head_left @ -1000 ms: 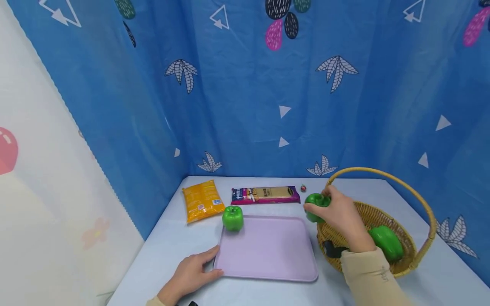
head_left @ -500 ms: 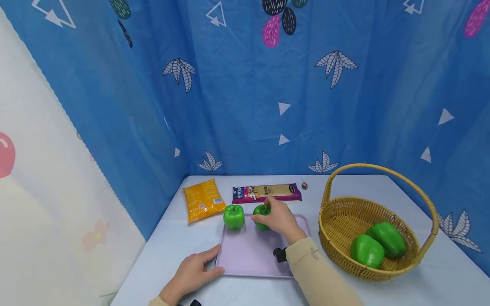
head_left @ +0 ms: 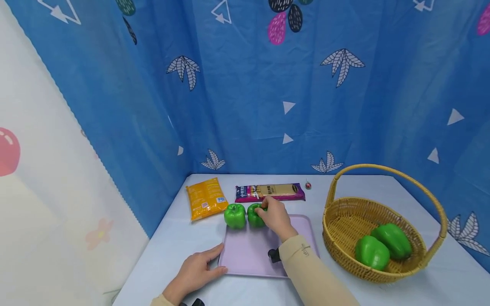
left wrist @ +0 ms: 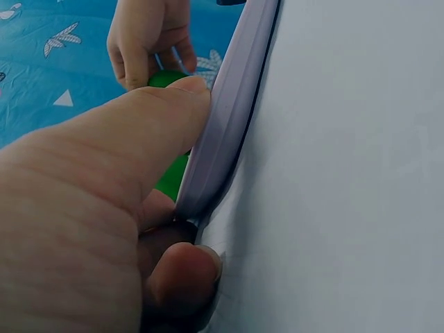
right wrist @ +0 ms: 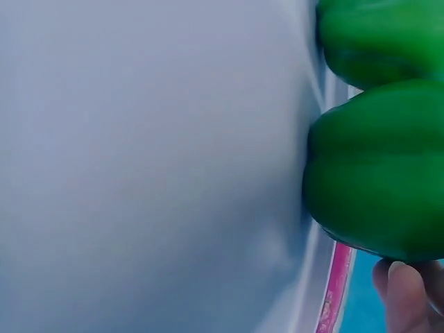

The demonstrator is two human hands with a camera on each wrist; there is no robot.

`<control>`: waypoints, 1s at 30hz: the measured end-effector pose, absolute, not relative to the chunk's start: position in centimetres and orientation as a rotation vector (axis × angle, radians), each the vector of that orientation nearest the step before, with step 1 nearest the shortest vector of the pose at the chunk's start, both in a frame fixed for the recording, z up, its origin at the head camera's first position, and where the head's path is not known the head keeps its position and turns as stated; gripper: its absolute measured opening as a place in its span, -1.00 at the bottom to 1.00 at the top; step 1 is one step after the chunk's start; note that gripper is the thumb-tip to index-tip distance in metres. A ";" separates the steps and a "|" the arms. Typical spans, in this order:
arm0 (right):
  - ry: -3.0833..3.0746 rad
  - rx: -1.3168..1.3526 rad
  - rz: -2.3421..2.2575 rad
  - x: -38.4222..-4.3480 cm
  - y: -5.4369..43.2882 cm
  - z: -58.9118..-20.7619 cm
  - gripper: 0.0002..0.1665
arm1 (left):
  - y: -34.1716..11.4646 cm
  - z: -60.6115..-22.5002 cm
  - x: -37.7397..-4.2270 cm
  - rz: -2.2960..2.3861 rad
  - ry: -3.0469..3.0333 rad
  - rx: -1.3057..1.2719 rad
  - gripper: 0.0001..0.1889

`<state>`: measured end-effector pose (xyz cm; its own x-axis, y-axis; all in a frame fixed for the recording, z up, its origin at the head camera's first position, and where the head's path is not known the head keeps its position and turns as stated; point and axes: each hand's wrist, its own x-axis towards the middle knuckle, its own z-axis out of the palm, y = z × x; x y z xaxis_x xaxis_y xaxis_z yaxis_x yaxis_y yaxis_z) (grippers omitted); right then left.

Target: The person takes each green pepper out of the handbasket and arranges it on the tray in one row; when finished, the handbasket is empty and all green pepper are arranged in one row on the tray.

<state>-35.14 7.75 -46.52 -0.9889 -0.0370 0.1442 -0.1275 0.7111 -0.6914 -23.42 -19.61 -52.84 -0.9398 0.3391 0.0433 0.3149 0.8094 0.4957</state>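
Note:
A lilac tray [head_left: 249, 250] lies on the table with two green bell peppers at its back left. My left hand [head_left: 197, 272] rests at the tray's front left corner, index finger and thumb against its rim; the left wrist view shows those fingertips close to the tray's side. The left bell pepper [head_left: 235, 216] stands at the back left corner. Beside it stands the second bell pepper [head_left: 255, 215]. My right hand [head_left: 276, 216] touches the right side of that second pepper; the right wrist view shows bent fingertips [right wrist: 406, 288] at one side of it only.
At the right stands a wicker basket [head_left: 340, 255] with a tall handle, holding two more green peppers [head_left: 372, 252]. Behind the tray lie an orange packet [head_left: 206, 199] and a purple noodle packet [head_left: 269, 192]. A small reddish thing [head_left: 308, 185] sits near the back edge.
My right hand has carried the second bell pepper from over the basket leftward to the tray, beside the first one. Its fingers have since shifted to the pepper's right side. My left hand stays put.

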 end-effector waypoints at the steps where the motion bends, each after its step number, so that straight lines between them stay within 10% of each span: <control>1: -2.794 0.134 1.142 -35.1 7.8 -46.4 -0.73 | -19.6 -52.8 -23.4 0.797 2.942 0.533 -0.13; 30: -2.874 0.242 1.033 -34.0 10.0 -44.3 -0.62 | -19.7 -53.2 -23.5 0.842 2.925 0.526 -0.14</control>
